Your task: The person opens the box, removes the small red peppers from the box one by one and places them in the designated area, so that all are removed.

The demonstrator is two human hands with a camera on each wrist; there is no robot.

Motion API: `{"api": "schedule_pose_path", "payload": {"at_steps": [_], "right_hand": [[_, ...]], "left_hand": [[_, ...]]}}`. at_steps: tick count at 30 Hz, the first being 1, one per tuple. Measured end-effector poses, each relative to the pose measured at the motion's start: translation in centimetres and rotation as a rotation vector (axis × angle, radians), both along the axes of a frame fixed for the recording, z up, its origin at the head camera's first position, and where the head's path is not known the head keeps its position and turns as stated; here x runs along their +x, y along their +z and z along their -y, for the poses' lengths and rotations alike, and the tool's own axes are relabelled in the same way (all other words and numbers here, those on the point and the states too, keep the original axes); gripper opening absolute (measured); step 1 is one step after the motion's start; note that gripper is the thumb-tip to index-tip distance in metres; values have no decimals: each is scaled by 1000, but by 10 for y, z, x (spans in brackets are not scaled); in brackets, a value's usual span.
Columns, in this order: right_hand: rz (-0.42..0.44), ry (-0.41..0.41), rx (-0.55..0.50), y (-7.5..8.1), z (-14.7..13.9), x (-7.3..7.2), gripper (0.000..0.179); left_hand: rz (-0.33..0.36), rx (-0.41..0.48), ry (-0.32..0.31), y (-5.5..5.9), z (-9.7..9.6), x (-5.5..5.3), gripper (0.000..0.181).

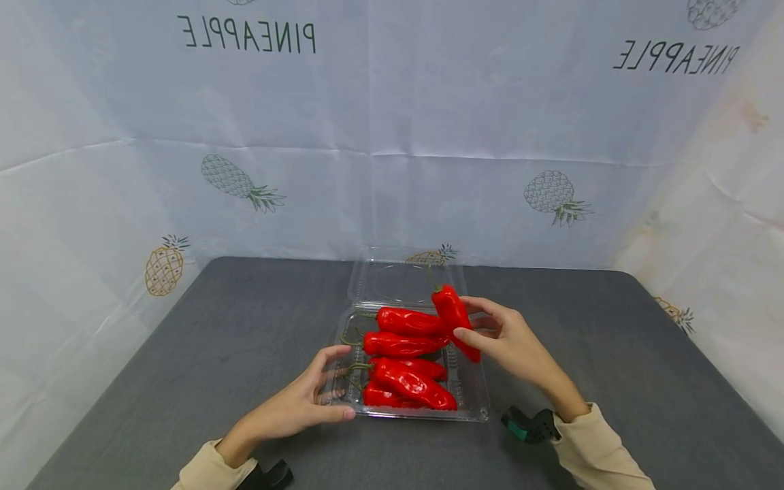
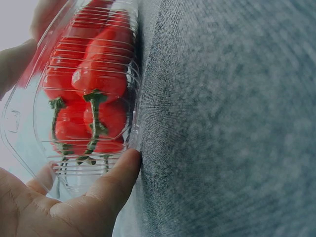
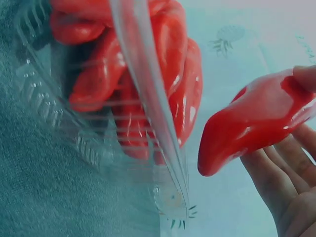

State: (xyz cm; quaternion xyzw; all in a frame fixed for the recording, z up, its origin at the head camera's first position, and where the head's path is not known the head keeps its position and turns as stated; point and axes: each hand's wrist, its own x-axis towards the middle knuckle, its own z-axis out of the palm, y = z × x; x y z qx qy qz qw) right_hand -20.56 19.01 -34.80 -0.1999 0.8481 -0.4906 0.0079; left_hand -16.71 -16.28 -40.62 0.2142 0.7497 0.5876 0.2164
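Between the thumb and fingers of my right hand [image 1: 511, 340] is a long red pepper [image 1: 451, 313], raised and slanted, its green stem pointing up and away. It hangs over the right end of a clear plastic clamshell box [image 1: 473, 391]. Inside the box, several glossy red peppers [image 1: 407, 345] lie crosswise, stems toward the left, some stacked on others. My left hand [image 1: 297, 401] is at the box's left end, fingers spread and slightly bent along its side. In the left wrist view, the left thumb [image 2: 116, 182] rests at the low edge of the box.
The box's clear lid [image 1: 401, 279] is folded back, away from me, near the far edge of the dark grey table [image 1: 257, 327]. Behind the table hangs a pale cloth [image 1: 404, 116] printed with pineapples. Dark straps with cameras [image 1: 529, 425] sit on the wrists.
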Motion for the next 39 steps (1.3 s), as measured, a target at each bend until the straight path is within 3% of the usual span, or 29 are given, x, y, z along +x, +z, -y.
{"api": "schedule_pose_path", "payload": {"at_steps": [7, 19, 39], "right_hand": [[-9, -81, 14, 4, -7, -3, 55], [-19, -87, -2, -1, -19, -10, 56], [-33, -184, 30, -8, -32, -21, 57]], "left_hand": [[-5, -4, 3, 0, 0, 0, 88], [-8, 5, -5, -1, 0, 0, 87], [-52, 13, -4, -5, -1, -1, 94]]}}
